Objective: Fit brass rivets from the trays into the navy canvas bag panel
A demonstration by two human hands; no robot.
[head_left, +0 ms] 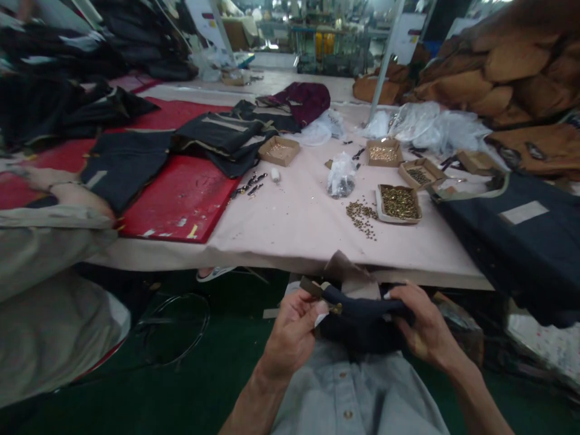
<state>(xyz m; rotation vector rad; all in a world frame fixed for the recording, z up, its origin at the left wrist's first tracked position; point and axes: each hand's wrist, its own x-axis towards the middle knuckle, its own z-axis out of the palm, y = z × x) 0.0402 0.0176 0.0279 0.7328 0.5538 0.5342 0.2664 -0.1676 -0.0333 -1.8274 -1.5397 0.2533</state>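
A: Head view, near edge: hands and what they hold?

B: Left hand [292, 332], fingers pinched on the edge of a dark cloth piece [362, 323]. Right hand [423, 329], fingers curled around the same piece from the other side. It sits over the lap, just below the table [290, 229] edge, with a small brass fitting [336, 309] at the left thumb.

A: On the table?

B: Box of brass rivets [399, 203], loose rivets [361, 215] beside it, a plastic bag [341, 175], a red board [181, 196], dark garments [226, 136]. Another person's sleeve [49, 232] at far left.
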